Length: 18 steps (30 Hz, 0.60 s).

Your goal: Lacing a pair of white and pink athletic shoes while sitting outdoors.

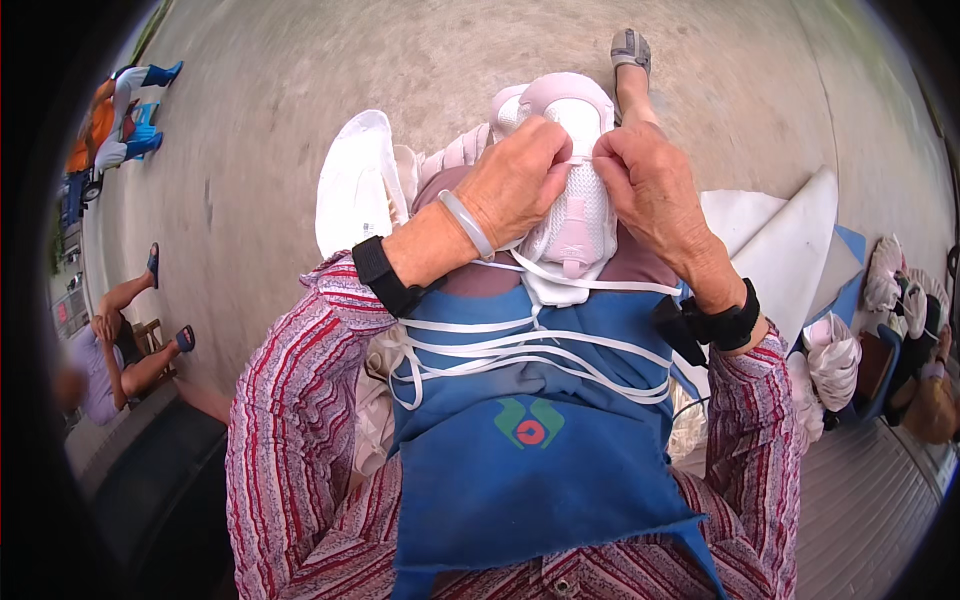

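Nearest the camera, a blue apron (530, 470) covered the person's lap, and across it several loops of white lace (530, 345) lay slack, running up toward the work. Above them a pale pink and white mesh sneaker (580, 215) rested on the knees, toe pointing away and tongue toward the body. The left hand (520, 180) was closed over the shoe's left flank, fingers curled in at the eyelets, and the right hand (650, 185) was pinching a short stretch of lace at the upper row; both hands were clenched on the shoe and lace, not released. Judging by the amount of lace loose on the apron, the lacing seemed at an early or middle stage: some crossings appeared threaded near the toe, though the fingers hid exactly how many, and much lace was left to pull through. Just behind the left hand lay a white shoe sole or upper (350, 185), apparently waiting. To the right, a blue bin (850, 290) held folded white sheets, and a bundle of pale shoes (835, 360) sat near it. Farther off stretched the concrete floor (300, 90), where another seated person (110, 350) was at the left edge.
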{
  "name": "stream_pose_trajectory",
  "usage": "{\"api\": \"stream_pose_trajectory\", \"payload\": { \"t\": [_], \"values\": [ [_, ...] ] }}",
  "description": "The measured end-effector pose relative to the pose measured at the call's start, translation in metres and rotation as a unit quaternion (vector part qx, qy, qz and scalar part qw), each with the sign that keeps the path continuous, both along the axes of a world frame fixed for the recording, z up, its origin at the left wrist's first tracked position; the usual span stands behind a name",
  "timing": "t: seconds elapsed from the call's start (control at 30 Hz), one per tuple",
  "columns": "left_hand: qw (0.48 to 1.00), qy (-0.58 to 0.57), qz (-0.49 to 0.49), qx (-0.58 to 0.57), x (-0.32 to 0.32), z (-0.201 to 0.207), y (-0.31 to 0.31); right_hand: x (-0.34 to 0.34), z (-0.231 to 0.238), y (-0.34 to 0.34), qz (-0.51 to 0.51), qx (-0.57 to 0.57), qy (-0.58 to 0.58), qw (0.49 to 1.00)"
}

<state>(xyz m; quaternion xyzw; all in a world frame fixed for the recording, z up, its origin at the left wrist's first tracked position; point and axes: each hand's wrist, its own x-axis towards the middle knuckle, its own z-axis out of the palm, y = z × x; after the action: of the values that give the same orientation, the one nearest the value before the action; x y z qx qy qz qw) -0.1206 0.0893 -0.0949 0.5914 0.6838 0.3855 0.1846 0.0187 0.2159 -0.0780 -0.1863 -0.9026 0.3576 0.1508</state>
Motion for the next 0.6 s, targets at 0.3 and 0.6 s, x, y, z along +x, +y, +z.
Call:
{"api": "stream_pose_trajectory", "payload": {
  "t": [0.3, 0.6],
  "values": [
    [0.999, -0.018, 0.021, -0.021, 0.0024, 0.0011, -0.0021, 0.0040, -0.0021, -0.0073, -0.019, -0.072, -0.001, 0.997],
    [0.999, -0.019, 0.026, -0.026, 0.0005, 0.0023, -0.0015, 0.0033, -0.0035, -0.0100, -0.033, -0.075, 0.026, 0.996]
  ]
}}
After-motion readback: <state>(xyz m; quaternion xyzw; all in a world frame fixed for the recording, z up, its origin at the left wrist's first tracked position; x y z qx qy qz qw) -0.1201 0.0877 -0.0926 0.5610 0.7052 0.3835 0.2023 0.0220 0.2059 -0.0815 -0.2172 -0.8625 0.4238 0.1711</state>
